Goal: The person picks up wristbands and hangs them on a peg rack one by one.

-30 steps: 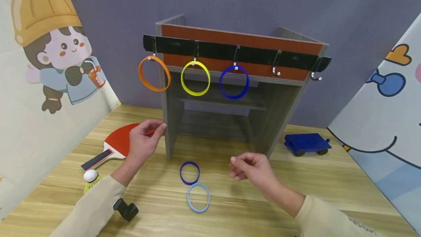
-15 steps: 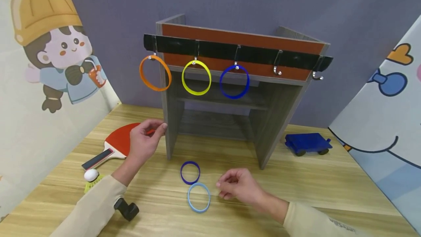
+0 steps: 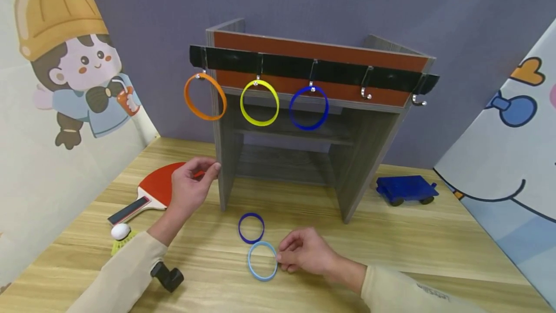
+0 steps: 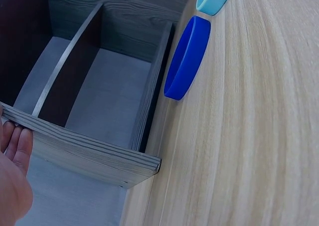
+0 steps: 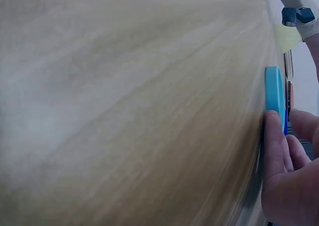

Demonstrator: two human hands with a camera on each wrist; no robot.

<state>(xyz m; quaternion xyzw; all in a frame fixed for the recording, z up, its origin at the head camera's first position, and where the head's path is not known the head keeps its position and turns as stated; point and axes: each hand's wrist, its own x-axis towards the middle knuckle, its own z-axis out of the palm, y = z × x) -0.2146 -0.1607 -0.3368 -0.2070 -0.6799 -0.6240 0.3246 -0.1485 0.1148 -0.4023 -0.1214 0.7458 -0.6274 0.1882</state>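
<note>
My left hand (image 3: 191, 185) holds the front edge of the left side panel of a grey wooden shelf unit (image 3: 352, 168). In the left wrist view its fingers (image 4: 21, 148) lie against the panel's outer face; the thumb is mostly cut off. At a light blue wristband (image 3: 250, 267) on the table, my right hand (image 3: 306, 252) has its fingertips at the band's right side. The right wrist view shows thumb and fingers spread apart there, one fingertip touching the band. A dark blue wristband (image 3: 239, 232) lies just behind it. Orange (image 3: 187, 98), yellow (image 3: 276, 100) and blue (image 3: 326, 110) wristbands hang on hooks.
Two bare hooks (image 3: 366, 93) are at the right of the black strip (image 3: 339, 71). A red table tennis bat (image 3: 158, 185), a shuttlecock (image 3: 120, 232) and a black object (image 3: 169, 278) by the left sleeve are on the left. A blue toy cart (image 3: 406, 188) stands at right.
My right hand has moved left and toward me, down to the light blue wristband. The left hand stays on the shelf's side panel, and the wristbands lie or hang as before.
</note>
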